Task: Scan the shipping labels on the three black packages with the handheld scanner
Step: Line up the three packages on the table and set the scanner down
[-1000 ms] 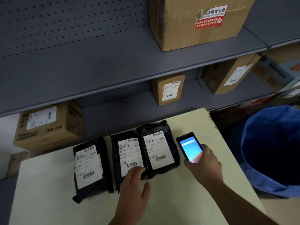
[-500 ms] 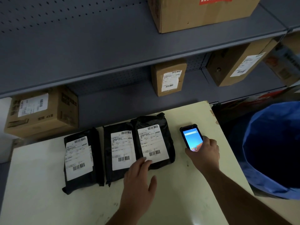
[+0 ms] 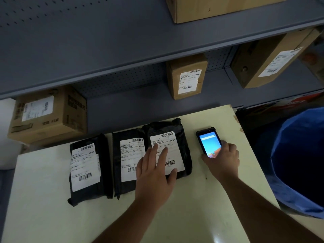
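Observation:
Three black packages with white shipping labels lie side by side on the pale table [image 3: 52, 216]: the left package [image 3: 105, 165], the middle package [image 3: 128, 135] and the right package [image 3: 184, 137]. My left hand [image 3: 154, 174] lies flat, fingers spread, over the labels of the middle and right packages. To the right of them, the black handheld scanner [image 3: 207, 141] with its blue screen lit rests low at the table. My right hand [image 3: 222, 160] grips its lower end.
A grey metal shelf unit [image 3: 105, 55] stands behind the table, with cardboard boxes [image 3: 49, 114] [image 3: 187, 76] [image 3: 270, 58] on the lower shelf and one [image 3: 219, 7] above. A large blue bin [image 3: 298, 160] stands right of the table.
My left hand slid forward from the packages' near edge onto the middle and right labels. My right hand with the scanner stayed beside the right package. The view shifted downward.

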